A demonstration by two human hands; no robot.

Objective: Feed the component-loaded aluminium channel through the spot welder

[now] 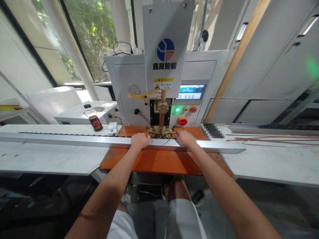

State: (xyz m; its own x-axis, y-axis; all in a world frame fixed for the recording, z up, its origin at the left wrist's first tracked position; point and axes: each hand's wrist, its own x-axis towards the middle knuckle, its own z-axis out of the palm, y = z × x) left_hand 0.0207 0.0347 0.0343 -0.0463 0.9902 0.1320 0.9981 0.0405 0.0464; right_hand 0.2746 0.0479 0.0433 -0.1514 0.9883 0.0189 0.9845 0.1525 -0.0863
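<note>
Silver bar (74,141): lying lengthwise on the desk (50,157), just in front of the copper rod (161,121), stretching well past on both sides.
Brass fittings (156,130): directly under the copper rod, between both hands; cannot tell contact from a small gap.
Left hand (140,141): just left of the copper rod, at the bar; fingers curled closed, cannot tell around what.
Right hand (184,137): just right of the copper rod; fingers apparently gripping a slim metal piece (169,139).
Toothed dark strip (74,134): left of the copper rod, along the bar's far edge.
Work stage: seemingly mid-way through handling beneath the copper rod; no finished result visible there, finished share impossible to tell.
Green button (177,109): glowing, right of the copper rod, below a lit screen (190,91).
Thin reddish rods (274,139): loose on the desk, well right of the copper rod, apparently unused.
</note>
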